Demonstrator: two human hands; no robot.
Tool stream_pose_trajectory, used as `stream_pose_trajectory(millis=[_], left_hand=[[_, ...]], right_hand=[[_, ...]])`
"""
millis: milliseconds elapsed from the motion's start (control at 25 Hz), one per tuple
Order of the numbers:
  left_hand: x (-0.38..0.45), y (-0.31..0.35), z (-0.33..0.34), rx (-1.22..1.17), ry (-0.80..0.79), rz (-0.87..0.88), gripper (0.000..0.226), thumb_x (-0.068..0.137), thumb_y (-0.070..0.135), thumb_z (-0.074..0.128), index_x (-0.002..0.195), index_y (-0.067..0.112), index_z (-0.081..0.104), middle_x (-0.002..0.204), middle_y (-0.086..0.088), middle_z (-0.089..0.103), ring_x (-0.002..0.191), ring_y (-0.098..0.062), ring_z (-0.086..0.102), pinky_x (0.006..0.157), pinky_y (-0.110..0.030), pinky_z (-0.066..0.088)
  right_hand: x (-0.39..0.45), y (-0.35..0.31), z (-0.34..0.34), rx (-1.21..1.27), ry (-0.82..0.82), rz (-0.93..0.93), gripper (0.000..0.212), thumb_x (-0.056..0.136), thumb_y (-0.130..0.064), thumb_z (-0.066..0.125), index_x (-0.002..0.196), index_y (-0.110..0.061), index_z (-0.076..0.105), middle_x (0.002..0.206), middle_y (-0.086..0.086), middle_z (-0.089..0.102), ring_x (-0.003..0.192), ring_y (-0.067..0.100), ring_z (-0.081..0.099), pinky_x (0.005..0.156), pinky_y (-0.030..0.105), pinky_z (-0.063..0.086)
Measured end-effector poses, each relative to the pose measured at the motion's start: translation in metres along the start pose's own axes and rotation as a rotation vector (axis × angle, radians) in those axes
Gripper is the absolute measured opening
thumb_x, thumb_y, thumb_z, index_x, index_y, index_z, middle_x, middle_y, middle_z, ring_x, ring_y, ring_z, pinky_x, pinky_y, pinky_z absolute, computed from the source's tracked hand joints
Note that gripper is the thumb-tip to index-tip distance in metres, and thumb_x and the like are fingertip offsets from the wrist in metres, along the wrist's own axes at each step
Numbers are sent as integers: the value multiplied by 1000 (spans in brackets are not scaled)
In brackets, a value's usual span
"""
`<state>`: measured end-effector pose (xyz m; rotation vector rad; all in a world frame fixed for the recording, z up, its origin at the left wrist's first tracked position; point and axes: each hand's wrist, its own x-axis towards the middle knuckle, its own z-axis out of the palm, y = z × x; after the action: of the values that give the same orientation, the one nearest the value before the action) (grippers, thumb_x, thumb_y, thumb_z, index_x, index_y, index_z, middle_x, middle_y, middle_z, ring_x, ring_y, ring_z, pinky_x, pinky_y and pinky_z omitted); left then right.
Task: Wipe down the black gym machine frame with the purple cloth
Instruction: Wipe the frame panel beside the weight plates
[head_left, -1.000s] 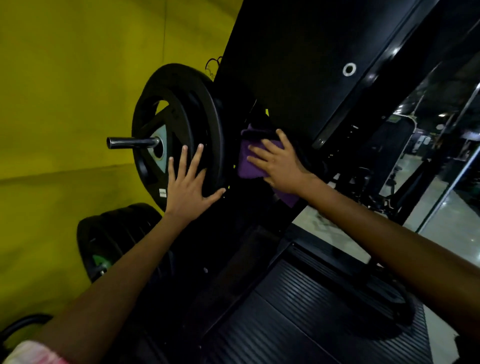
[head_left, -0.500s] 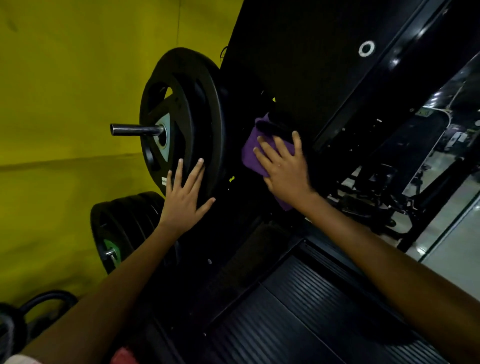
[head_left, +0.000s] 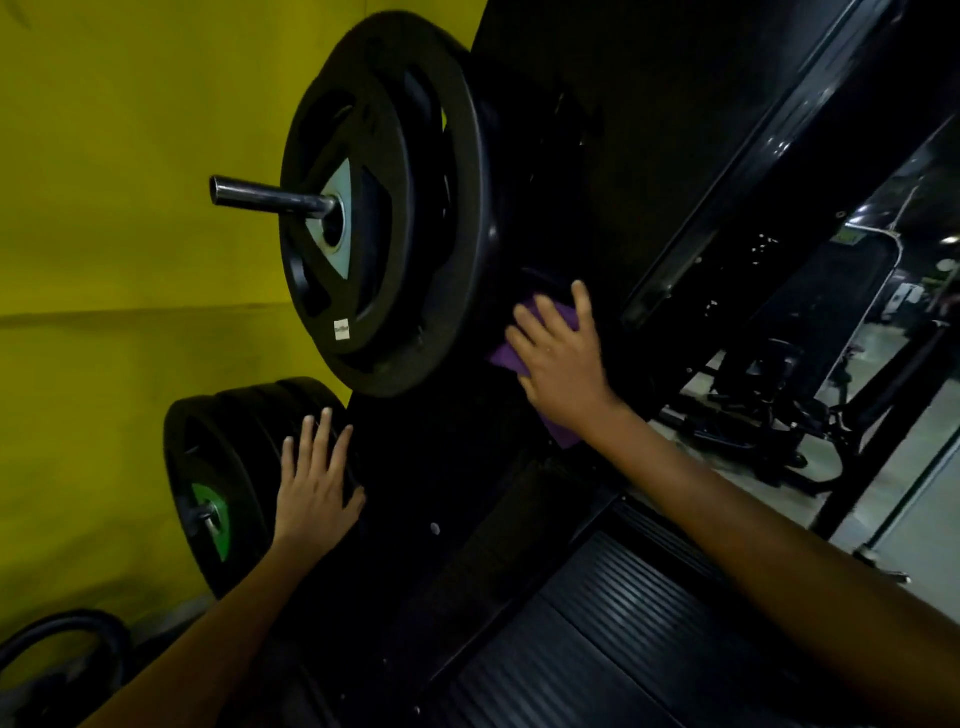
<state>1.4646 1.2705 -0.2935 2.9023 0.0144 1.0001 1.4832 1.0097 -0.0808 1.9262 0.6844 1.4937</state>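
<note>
The black gym machine frame (head_left: 649, 156) slants up across the middle and right of the head view. My right hand (head_left: 563, 358) lies flat with straight fingers on the purple cloth (head_left: 506, 356), pressing it against the frame just right of the big weight plate. Part of the cloth hangs out below my wrist. My left hand (head_left: 317, 483) is open, fingers spread, resting against the lower stack of black plates (head_left: 228, 467) beside the frame's lower part.
A large black weight plate (head_left: 384, 208) sits on a steel peg (head_left: 265, 197) left of the frame. The lower plates have a green hub (head_left: 210, 514). A yellow wall (head_left: 119, 208) fills the left. A ribbed black footplate (head_left: 597, 649) lies below; other gym machines (head_left: 779, 415) stand at right.
My left hand has come off the big upper plate and dropped down to the lower plate stack. My right hand with the cloth has slid down the frame.
</note>
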Motion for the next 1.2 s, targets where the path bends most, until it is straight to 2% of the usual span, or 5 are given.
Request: stream_pose_trajectory(millis=[160, 400, 680, 880, 1200], left_hand=[[-8, -32, 73, 61, -217, -40, 96, 55, 42, 86, 132, -4, 51, 146, -28, 34, 138, -41, 21, 115, -45, -9], [-16, -34, 130, 177, -65, -37, 99, 70, 68, 33, 136, -6, 44, 143, -34, 36, 136, -46, 28, 111, -63, -4], [-14, -40, 152, 357, 130, -14, 100, 77, 71, 18, 132, -7, 48, 137, -38, 40, 131, -50, 35, 106, -71, 6], [-18, -41, 162, 469, 292, -81, 102, 79, 81, 20, 153, 10, 12, 157, -22, 9, 146, -37, 6, 107, -64, -12], [-29, -42, 158, 569, 284, -83, 92, 82, 75, -2, 153, 17, 2, 160, -13, 4, 147, -32, 4, 104, -72, 1]], right_hand=[[-10, -24, 12, -137, -34, 176, 54, 64, -47, 73, 109, -19, 70, 121, 2, 65, 119, 28, 56, 107, 61, 25], [-26, -45, 25, -58, -53, 283, 62, 81, -41, 57, 135, -11, 50, 145, 9, 45, 136, 34, 35, 111, 62, 6], [-35, -59, 33, 6, -22, 215, 56, 85, -38, 54, 136, -14, 50, 144, 6, 45, 138, 33, 30, 112, 58, 3], [-47, -86, 38, -50, -120, 125, 60, 87, -47, 38, 141, -22, 43, 150, 0, 38, 142, 29, 21, 112, 55, -1], [-54, -156, 53, -118, -264, 197, 59, 95, -41, 42, 149, -24, 27, 158, 0, 20, 145, 31, 8, 111, 62, -4]])
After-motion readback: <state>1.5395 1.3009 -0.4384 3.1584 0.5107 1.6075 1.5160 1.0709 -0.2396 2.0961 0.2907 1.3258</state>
